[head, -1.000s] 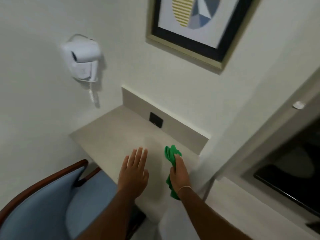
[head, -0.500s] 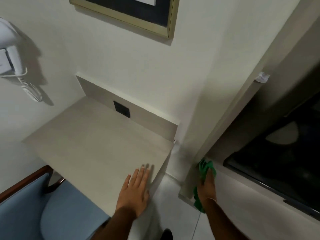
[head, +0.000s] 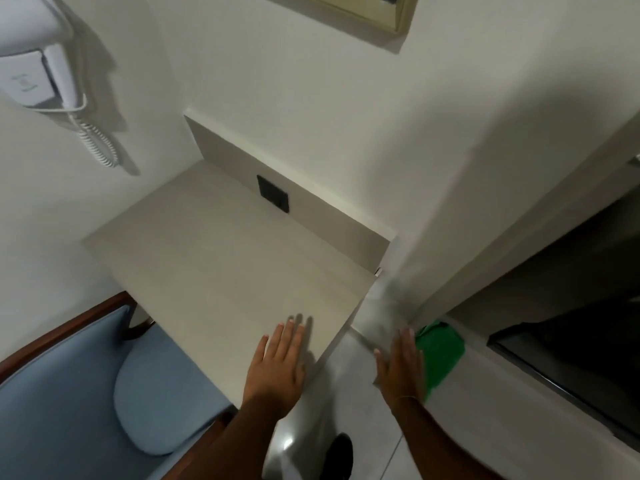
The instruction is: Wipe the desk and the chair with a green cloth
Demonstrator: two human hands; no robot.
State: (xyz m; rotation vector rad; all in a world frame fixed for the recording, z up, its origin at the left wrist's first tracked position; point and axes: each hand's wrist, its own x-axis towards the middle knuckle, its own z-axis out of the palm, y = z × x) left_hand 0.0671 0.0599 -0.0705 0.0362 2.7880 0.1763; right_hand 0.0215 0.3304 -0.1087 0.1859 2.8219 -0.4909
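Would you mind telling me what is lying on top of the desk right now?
Only the left hand rests flat on the desk, near its front corner. The surface beneath the palm is covered. The green cloth lies off it, on the ledge beside the right hand.

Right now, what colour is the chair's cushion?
Light blue; the chair cushion shows best in the head view.

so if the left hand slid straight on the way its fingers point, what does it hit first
Probably nothing soon: the left hand lies flat on the desk, bare ahead of its fingers. It would likely reach the desk's back panel first, though depth is unclear.
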